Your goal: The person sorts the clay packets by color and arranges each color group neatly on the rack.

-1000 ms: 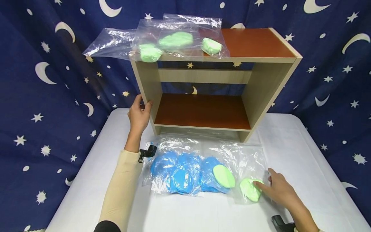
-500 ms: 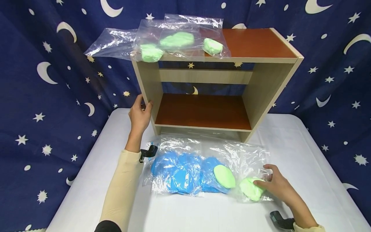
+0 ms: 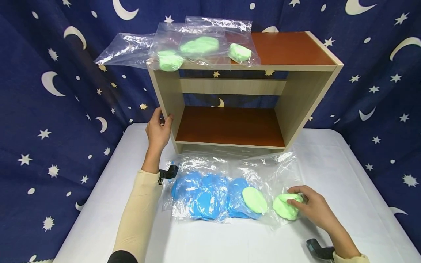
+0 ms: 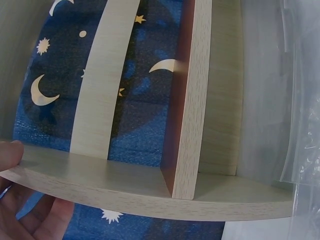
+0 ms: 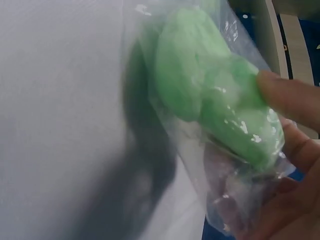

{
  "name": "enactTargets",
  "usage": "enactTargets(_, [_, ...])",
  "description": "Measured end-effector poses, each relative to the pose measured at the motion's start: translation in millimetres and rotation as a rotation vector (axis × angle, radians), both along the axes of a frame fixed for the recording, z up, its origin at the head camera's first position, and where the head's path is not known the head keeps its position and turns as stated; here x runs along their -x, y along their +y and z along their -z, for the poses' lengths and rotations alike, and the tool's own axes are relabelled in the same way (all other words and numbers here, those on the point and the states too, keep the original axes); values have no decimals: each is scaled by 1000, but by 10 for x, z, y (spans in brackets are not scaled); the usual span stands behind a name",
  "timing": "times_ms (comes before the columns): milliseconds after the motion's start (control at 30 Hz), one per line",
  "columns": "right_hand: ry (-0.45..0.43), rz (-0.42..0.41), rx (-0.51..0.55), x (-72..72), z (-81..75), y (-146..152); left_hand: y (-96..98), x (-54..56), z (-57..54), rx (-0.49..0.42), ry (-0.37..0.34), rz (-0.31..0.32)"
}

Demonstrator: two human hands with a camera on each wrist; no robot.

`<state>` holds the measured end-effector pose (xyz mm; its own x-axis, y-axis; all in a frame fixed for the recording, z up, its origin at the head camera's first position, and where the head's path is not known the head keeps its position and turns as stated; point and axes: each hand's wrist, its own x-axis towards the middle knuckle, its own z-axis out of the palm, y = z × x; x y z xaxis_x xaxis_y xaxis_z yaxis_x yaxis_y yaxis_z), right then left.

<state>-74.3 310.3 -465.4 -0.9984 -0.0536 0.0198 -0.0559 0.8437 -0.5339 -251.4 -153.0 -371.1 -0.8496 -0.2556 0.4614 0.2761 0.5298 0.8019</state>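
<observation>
My left hand (image 3: 158, 130) grips the left side panel (image 3: 164, 98) of a small wooden shelf, thumb on the inner face and fingers outside. In the left wrist view the thumb (image 4: 9, 154) shows on that panel. At the front right of the table, my right hand (image 3: 312, 207) pinches a light green, soft-looking lump (image 3: 283, 208) through its clear plastic bag (image 5: 187, 145). In the right wrist view the thumb and fingers are bent round one end of the green lump (image 5: 240, 110); part of the fingers shows blurred through the bag.
Bagged blue pieces (image 3: 204, 197) lie in front of the shelf, with a flat green oval (image 3: 254, 200) beside them. On the shelf's red-brown top (image 3: 289, 49) lie several bagged green lumps (image 3: 200, 45), their plastic overhanging the left edge. A starry blue curtain (image 3: 82, 109) surrounds the white table (image 3: 204, 241).
My right hand has moved slightly up and left, its fingers closing onto the green lump. The lump and its bag have shifted and turned. My left hand stays on the side panel.
</observation>
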Motion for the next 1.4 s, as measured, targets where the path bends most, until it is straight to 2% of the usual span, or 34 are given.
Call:
enactTargets(200, [5, -26, -22, 3, -3, 10, -4, -8, -3, -4, 5, 1])
enactTargets(433, [136, -44, 19, 32, -49, 1, -9, -4, -3, -4, 7, 1])
enactTargets(700, [237, -72, 45, 62, -169, -62, -3, -6, -15, -4, 7, 2])
enactTargets(800, [286, -105, 50, 65, -246, -111, -5, 0, -13, 4, 10, -4])
enactTargets(1033, [416, -283, 9, 100, -538, -245, -2, -13, -21, 14, 4, -13])
enactTargets(1300, [464, -360, -45, 229, -800, -350, 2, -14, -27, 15, -28, -7])
enactTargets(1400, [473, -397, -71, 286, -889, -400, -7, -5, -27, 33, -17, -11])
